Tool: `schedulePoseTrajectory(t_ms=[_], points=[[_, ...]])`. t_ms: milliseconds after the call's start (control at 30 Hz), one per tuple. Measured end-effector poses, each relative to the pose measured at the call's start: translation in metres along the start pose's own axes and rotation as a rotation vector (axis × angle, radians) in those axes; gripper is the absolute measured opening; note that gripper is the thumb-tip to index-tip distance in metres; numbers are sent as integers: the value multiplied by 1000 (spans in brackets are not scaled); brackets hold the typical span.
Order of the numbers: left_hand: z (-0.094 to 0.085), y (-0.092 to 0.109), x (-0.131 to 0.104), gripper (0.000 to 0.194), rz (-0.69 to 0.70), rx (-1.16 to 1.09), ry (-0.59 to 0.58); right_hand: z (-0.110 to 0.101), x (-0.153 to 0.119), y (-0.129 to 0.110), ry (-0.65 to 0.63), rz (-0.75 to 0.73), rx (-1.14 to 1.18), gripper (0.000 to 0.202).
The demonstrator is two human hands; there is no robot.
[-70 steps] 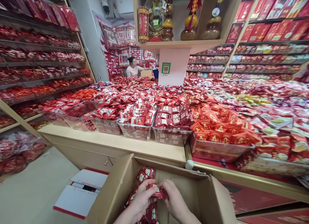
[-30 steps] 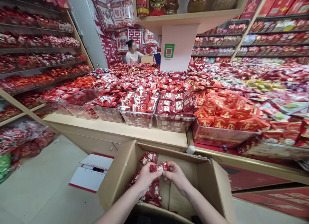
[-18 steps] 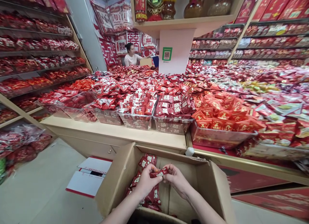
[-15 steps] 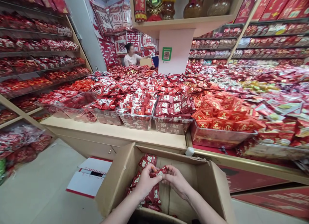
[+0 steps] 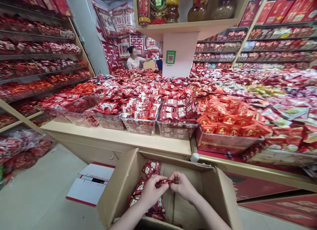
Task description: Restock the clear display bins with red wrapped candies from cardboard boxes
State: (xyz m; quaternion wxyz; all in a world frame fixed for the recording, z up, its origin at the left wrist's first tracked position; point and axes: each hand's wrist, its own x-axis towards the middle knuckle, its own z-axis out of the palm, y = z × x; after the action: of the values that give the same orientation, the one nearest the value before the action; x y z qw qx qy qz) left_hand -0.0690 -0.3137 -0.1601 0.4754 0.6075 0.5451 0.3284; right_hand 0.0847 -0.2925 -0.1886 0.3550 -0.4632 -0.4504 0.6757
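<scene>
A small dark red packet with white print (image 5: 163,182) is pinched between both my hands, above an open cardboard box (image 5: 123,187). My left hand (image 5: 154,189) grips its left end with thumb and fingers. On the right end, my right hand (image 5: 182,185) closes its fingertips. Several like packets (image 5: 149,168) lie in the left part of the box, partly hidden under my left hand and forearm. The brown cardboard bottom shows on the right side.
Beyond the box, a counter (image 5: 119,137) bears clear bins heaped with red packets, among them a bin of matching dark red ones (image 5: 178,129). A white carton (image 5: 86,190) lies on the floor at left. A person (image 5: 134,60) is behind the display.
The packet has been turned and now shows more edge-on between my fingers. Both hands have stayed over the box with only small shifts.
</scene>
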Motion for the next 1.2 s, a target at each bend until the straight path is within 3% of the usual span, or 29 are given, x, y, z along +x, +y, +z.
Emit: schedulePoseTrajectory(t_ms=[133, 267, 400, 533, 633, 767, 833, 900, 967, 1067, 1200], points=[[1, -1, 3, 25, -61, -197, -11, 5, -1, -5, 32, 18, 127, 25], [2, -2, 5, 31, -160, -531, 92, 15, -5, -3, 6, 21, 240, 38], [3, -3, 5, 40, -263, -761, 167, 26, -5, 14, -117, 49, 224, 53], [0, -1, 4, 45, -318, -851, 207, 23, 0, 21, -86, 41, 163, 49], [-3, -2, 6, 35, -364, -852, 230, 16, 0, 10, -24, -10, -18, 35], [-4, -10, 7, 33, -379, -755, 334, 21, -11, -15, 94, -322, -543, 30], [-4, -14, 7, 31, -331, -677, 355, 29, -18, -25, 77, -447, -833, 34], [-5, -13, 6, 29, -304, -643, 339, 38, -24, -31, 43, -482, -1032, 33], [-9, -3, 6, 28, -294, -637, 278, 41, -29, -39, 26, -485, -1140, 27], [-28, 30, 8, 30, -227, -513, 169, 33, -33, -69, -20, -553, -1224, 21], [-73, 97, 36, 30, 91, -226, 159, -1, -22, -159, -15, -708, -1342, 29]])
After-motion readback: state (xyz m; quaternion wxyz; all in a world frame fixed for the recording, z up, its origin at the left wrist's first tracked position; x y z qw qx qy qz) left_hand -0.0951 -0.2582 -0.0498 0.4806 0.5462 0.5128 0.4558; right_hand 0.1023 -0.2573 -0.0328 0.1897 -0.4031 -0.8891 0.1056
